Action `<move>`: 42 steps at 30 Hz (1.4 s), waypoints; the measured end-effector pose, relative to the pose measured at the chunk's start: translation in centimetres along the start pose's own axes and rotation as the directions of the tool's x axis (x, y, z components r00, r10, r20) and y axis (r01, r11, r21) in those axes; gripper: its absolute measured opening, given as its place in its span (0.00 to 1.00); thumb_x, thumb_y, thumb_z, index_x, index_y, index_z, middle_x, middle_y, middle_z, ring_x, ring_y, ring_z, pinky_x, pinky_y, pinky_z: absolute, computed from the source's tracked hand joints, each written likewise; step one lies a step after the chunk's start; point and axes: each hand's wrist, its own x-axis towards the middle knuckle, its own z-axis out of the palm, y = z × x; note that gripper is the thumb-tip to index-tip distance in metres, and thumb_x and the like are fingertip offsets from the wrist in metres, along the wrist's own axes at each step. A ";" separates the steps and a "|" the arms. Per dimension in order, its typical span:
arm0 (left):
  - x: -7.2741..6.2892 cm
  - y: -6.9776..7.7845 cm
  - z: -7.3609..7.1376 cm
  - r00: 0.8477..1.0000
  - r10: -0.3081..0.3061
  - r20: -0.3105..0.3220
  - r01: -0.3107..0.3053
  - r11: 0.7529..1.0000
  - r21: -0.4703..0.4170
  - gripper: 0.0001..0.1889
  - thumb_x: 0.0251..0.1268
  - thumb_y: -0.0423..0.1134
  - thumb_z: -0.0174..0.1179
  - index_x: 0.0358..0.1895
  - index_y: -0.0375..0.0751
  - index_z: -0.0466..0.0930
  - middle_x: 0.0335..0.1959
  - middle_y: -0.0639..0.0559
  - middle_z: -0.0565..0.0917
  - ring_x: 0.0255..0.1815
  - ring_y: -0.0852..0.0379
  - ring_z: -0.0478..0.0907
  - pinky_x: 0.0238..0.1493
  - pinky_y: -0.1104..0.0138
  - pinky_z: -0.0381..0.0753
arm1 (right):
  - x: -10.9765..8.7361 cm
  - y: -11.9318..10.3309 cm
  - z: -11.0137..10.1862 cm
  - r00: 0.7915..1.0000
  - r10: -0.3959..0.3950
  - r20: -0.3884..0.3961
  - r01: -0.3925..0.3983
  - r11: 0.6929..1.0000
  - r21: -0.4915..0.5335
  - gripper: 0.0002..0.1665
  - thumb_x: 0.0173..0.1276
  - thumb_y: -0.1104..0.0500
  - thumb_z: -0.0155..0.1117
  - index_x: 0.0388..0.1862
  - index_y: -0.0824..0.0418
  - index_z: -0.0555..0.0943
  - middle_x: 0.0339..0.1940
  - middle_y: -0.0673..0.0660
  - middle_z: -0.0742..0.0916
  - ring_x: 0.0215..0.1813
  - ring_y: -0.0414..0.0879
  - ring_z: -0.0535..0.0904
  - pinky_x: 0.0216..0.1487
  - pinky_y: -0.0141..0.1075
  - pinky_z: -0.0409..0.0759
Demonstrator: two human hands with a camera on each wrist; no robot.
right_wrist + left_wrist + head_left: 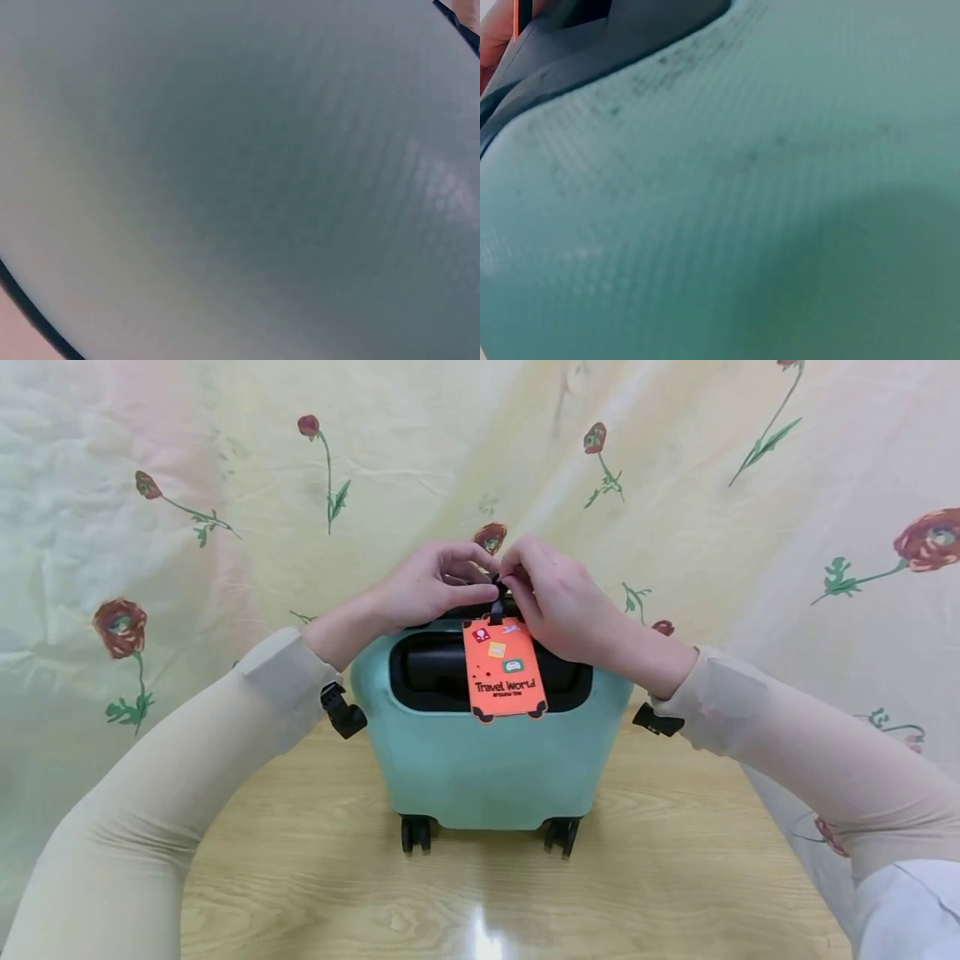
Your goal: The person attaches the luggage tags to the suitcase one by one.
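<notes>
A mint-green suitcase (491, 768) stands upright on its wheels, with a black handle recess (423, 672) in its upper part. An orange luggage tag (506, 672) printed "Travel World" hangs in front of that recess by a short black strap (497, 608). At the top of the strap, my left hand (431, 583) pinches it between thumb and fingers. From the other side my right hand (566, 602) pinches the strap too, its fingers curled. The exact fastening between the fingertips is hidden. Both wrist views are mostly filled by the suitcase's textured shell (742, 225).
A light wooden table (480, 902) carries the suitcase on black caster wheels (416, 833). Behind it hangs a pale cloth (450, 452) with a red-flower print. Black buckled straps (343, 710) hang below both wrists.
</notes>
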 end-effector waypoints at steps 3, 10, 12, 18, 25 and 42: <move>-0.2 0.2 0.0 1.000 0.008 -0.009 -0.008 0.999 0.042 0.12 0.75 0.33 0.65 0.58 0.39 0.84 0.53 0.40 0.90 0.53 0.51 0.88 0.56 0.64 0.86 | 0.0 -0.1 0.0 1.000 0.008 -0.009 -0.008 1.000 -0.001 0.05 0.80 0.68 0.58 0.48 0.72 0.74 0.41 0.67 0.81 0.40 0.56 0.76 0.43 0.43 0.77; -0.3 0.4 0.3 0.999 0.011 -0.040 -0.009 0.998 0.056 0.13 0.72 0.36 0.69 0.57 0.42 0.87 0.51 0.42 0.92 0.51 0.52 0.89 0.55 0.63 0.87 | -0.1 -0.1 0.0 0.999 -0.009 -0.050 0.009 1.000 -0.012 0.06 0.79 0.68 0.60 0.47 0.71 0.75 0.39 0.66 0.81 0.38 0.56 0.76 0.42 0.43 0.78; -0.4 0.4 0.4 0.997 0.025 -0.073 -0.020 0.998 0.062 0.14 0.69 0.37 0.72 0.56 0.42 0.90 0.49 0.44 0.93 0.49 0.54 0.91 0.55 0.63 0.88 | -0.2 0.0 0.0 0.998 -0.017 -0.065 0.016 1.000 -0.018 0.06 0.79 0.68 0.61 0.47 0.71 0.75 0.38 0.66 0.82 0.37 0.55 0.77 0.41 0.43 0.79; -0.3 0.2 0.8 0.988 0.074 -0.137 -0.061 0.993 0.097 0.16 0.62 0.37 0.78 0.53 0.41 0.93 0.46 0.44 0.94 0.45 0.58 0.93 0.52 0.64 0.90 | -0.2 0.0 0.0 0.997 -0.016 -0.082 0.014 1.000 -0.021 0.06 0.78 0.67 0.63 0.47 0.70 0.76 0.37 0.65 0.83 0.35 0.55 0.77 0.40 0.43 0.79; -0.3 0.3 1.0 0.987 0.049 -0.155 -0.032 0.993 0.113 0.17 0.61 0.38 0.79 0.53 0.43 0.93 0.46 0.45 0.94 0.45 0.58 0.93 0.48 0.66 0.90 | -0.3 0.2 0.0 0.996 -0.024 -0.087 0.022 1.000 -0.018 0.06 0.79 0.68 0.61 0.48 0.71 0.75 0.38 0.66 0.82 0.35 0.55 0.77 0.40 0.43 0.78; -0.3 0.3 1.3 0.982 0.006 -0.187 0.006 0.998 0.060 0.12 0.62 0.37 0.78 0.47 0.40 0.95 0.42 0.47 0.95 0.41 0.56 0.92 0.42 0.67 0.88 | -0.7 -0.1 -0.2 0.990 -0.051 -0.130 0.047 0.998 -0.034 0.06 0.77 0.69 0.63 0.47 0.72 0.77 0.36 0.65 0.84 0.33 0.54 0.79 0.38 0.43 0.81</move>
